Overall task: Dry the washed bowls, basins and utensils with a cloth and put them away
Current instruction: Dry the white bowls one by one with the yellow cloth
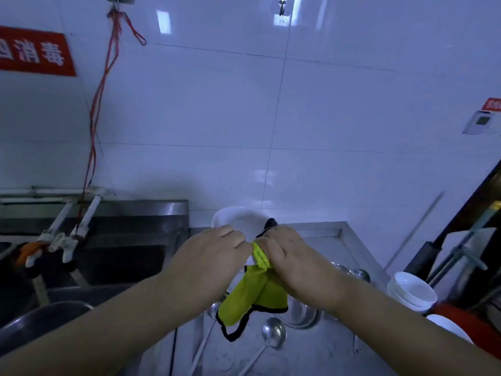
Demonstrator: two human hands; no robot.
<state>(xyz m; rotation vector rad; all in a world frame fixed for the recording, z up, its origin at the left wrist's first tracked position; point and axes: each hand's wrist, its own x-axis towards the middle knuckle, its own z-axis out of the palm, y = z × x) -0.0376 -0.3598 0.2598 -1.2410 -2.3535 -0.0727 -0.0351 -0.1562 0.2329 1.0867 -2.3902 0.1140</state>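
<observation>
Bottom centre: long-handled steel ladle (273, 332) lying on the stainless steel counter (325, 356), not yet picked up. A small steel bowl (302, 314) sits just beside it, partly under the right wrist.

Above that, the yellow-green cloth with black edging (244, 302) hangs loose, its upper end bunched in the right hand (295, 256). The fingers are curled round the cloth and work it against the round white ceramic bowl (238, 221).

The left hand (208, 256) grips the near rim of that bowl and holds it tilted in the air above the back of the counter, centre frame.

Step in hand looks like wiping one bowl dry, early in the job. Next move as I read it: turn the bowl in the left hand to finish the rim and underside, then set it on the stack of white bowls (412, 291) at right of frame, keeping the cloth tail out of the way.

Lower left: rim of a large dark steel basin (40, 318). Behind it is the steel sink (122, 261) with two white taps (67, 240).

Writing: the red wall sign (35, 51), upper left, reads "消毒", with its left part cut off. The small red label (493, 104), right edge, above a white wall device (481, 122), is too blurred to read. No brands visible.
</observation>
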